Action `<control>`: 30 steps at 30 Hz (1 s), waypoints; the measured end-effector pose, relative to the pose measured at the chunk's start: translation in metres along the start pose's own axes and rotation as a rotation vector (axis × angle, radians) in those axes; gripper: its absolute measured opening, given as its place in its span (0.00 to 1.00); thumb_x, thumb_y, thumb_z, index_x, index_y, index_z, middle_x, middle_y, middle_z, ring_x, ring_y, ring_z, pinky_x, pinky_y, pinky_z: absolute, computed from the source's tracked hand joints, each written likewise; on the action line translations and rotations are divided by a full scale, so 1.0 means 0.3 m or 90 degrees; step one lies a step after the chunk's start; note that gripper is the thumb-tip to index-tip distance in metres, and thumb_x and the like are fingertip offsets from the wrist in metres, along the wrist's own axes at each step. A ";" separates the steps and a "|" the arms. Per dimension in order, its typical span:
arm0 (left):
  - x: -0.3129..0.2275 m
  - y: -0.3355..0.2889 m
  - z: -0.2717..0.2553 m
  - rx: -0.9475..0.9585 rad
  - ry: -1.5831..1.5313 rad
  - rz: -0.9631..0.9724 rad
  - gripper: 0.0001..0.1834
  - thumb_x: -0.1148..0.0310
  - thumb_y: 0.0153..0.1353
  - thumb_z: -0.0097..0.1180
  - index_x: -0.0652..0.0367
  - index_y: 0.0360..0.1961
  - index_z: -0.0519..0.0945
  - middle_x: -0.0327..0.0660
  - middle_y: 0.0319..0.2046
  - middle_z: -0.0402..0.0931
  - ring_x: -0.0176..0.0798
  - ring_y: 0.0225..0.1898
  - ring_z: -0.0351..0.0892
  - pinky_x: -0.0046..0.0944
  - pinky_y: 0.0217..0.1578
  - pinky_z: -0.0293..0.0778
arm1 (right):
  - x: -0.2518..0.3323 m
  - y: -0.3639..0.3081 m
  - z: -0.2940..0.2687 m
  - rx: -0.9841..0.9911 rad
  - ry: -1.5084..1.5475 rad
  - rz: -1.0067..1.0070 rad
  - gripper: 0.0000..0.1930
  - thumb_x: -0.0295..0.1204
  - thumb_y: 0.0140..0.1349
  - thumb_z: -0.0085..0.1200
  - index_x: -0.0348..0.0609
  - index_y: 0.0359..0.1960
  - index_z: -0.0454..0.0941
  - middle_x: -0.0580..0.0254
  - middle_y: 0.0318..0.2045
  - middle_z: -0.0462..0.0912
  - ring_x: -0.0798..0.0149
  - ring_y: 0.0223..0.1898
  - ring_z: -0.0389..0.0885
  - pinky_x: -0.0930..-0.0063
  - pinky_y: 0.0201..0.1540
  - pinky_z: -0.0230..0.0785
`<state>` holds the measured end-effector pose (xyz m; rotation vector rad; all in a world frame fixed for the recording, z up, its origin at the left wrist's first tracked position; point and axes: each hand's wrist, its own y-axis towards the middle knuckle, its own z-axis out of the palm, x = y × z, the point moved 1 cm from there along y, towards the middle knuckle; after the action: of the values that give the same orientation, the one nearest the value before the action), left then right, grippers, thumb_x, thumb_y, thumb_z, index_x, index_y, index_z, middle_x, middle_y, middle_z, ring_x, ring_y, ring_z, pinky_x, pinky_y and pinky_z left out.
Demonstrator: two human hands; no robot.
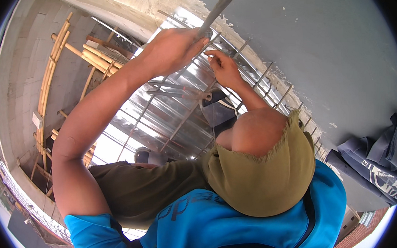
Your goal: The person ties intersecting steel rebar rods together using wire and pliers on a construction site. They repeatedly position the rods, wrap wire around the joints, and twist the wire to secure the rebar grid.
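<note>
My left hand (177,49) is closed around the lower end of a grey rod (222,5) slanting down from the top. Just right of it my right hand (225,68) has its fingers bent and drawn in near the steel bars; anything thin between them is too small to make out. Below both hands, pincers (178,92) with worn reddish handles rest on a grid of steel reinforcing bars (173,130), their jaws toward my right wrist. Next to the jaws is a dark pouch or shoe-like thing (218,113), partly hidden by my right knee.
Shiny corrugated metal sheets (149,111) lie under the bars. Bar ends stick out along a grey wall (322,46) on the right. Dark clothing (371,162) lies at the lower right. Bamboo poles (50,83) stand at the left beside a block wall (20,76).
</note>
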<state>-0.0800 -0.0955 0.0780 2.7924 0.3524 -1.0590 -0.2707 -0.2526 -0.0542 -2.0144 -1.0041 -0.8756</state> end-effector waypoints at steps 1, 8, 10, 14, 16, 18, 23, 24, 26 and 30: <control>0.006 -0.004 0.003 -0.003 0.003 0.001 0.18 0.58 0.82 0.49 0.62 0.43 0.80 0.56 0.25 0.79 0.65 0.34 0.82 0.57 0.36 0.75 | 0.003 0.003 0.000 0.002 -0.014 -0.001 0.13 0.32 0.79 0.55 0.49 0.60 0.84 0.65 0.29 0.80 0.71 0.33 0.77 0.69 0.40 0.72; 0.030 -0.007 -0.039 0.033 -0.031 -0.035 0.24 0.53 0.81 0.47 0.67 0.47 0.82 0.62 0.32 0.83 0.70 0.41 0.83 0.61 0.45 0.78 | -0.053 0.001 -0.015 -0.005 0.000 0.018 0.13 0.34 0.78 0.55 0.51 0.60 0.84 0.61 0.30 0.81 0.65 0.34 0.79 0.66 0.43 0.73; 0.036 -0.009 -0.038 0.040 -0.037 -0.050 0.25 0.52 0.81 0.47 0.67 0.47 0.82 0.62 0.32 0.83 0.69 0.41 0.83 0.60 0.45 0.78 | -0.036 -0.014 -0.035 0.006 -0.011 0.053 0.14 0.37 0.77 0.55 0.53 0.59 0.85 0.53 0.34 0.85 0.54 0.37 0.84 0.59 0.47 0.76; 0.036 -0.011 -0.022 0.047 -0.037 -0.087 0.27 0.47 0.81 0.47 0.65 0.47 0.82 0.60 0.34 0.84 0.67 0.42 0.84 0.60 0.47 0.77 | -0.056 -0.028 -0.076 0.017 -0.071 0.068 0.14 0.36 0.77 0.54 0.52 0.59 0.85 0.51 0.35 0.86 0.51 0.40 0.86 0.57 0.49 0.77; 0.035 -0.006 0.011 0.041 -0.054 -0.108 0.29 0.45 0.80 0.47 0.64 0.49 0.83 0.59 0.37 0.85 0.65 0.44 0.85 0.60 0.49 0.77 | -0.072 -0.030 -0.093 0.029 -0.108 0.075 0.15 0.35 0.76 0.53 0.51 0.58 0.85 0.48 0.38 0.88 0.48 0.42 0.87 0.56 0.50 0.77; 0.053 -0.009 0.034 0.039 -0.058 -0.136 0.32 0.40 0.78 0.49 0.62 0.53 0.83 0.56 0.40 0.86 0.63 0.45 0.86 0.58 0.51 0.78 | -0.053 -0.022 -0.100 0.052 -0.147 0.054 0.15 0.33 0.75 0.52 0.49 0.57 0.85 0.45 0.42 0.89 0.43 0.46 0.88 0.53 0.52 0.77; 0.098 -0.028 0.130 -0.055 -0.055 -0.196 0.37 0.34 0.71 0.57 0.61 0.59 0.79 0.57 0.46 0.85 0.63 0.50 0.85 0.56 0.56 0.78 | -0.034 -0.004 -0.130 0.030 -0.260 0.002 0.16 0.32 0.76 0.49 0.47 0.58 0.86 0.43 0.48 0.90 0.42 0.51 0.88 0.53 0.57 0.77; 0.115 -0.047 0.144 -0.064 -0.051 -0.214 0.39 0.33 0.69 0.60 0.61 0.59 0.78 0.57 0.48 0.85 0.63 0.52 0.84 0.56 0.57 0.78 | -0.004 0.005 -0.152 0.042 -0.275 0.015 0.16 0.32 0.75 0.49 0.47 0.58 0.86 0.43 0.49 0.90 0.41 0.52 0.88 0.53 0.57 0.77; 0.155 -0.098 0.174 -0.055 0.007 -0.240 0.42 0.33 0.66 0.63 0.63 0.60 0.77 0.59 0.51 0.83 0.64 0.54 0.83 0.55 0.58 0.77 | 0.026 0.015 -0.183 0.074 -0.319 0.029 0.16 0.33 0.75 0.50 0.45 0.57 0.86 0.43 0.49 0.90 0.41 0.52 0.88 0.52 0.57 0.77; 0.214 -0.193 0.279 0.043 0.174 -0.285 0.49 0.29 0.59 0.66 0.64 0.64 0.74 0.55 0.56 0.81 0.57 0.62 0.78 0.60 0.60 0.73 | 0.011 0.031 -0.184 0.102 -0.392 0.037 0.16 0.33 0.75 0.50 0.45 0.57 0.85 0.44 0.49 0.89 0.40 0.52 0.87 0.51 0.57 0.77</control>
<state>-0.1019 -0.0461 -0.0295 2.9985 1.0306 -0.7608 -0.2752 -0.3007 -0.0256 -2.2026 -1.2823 -0.1198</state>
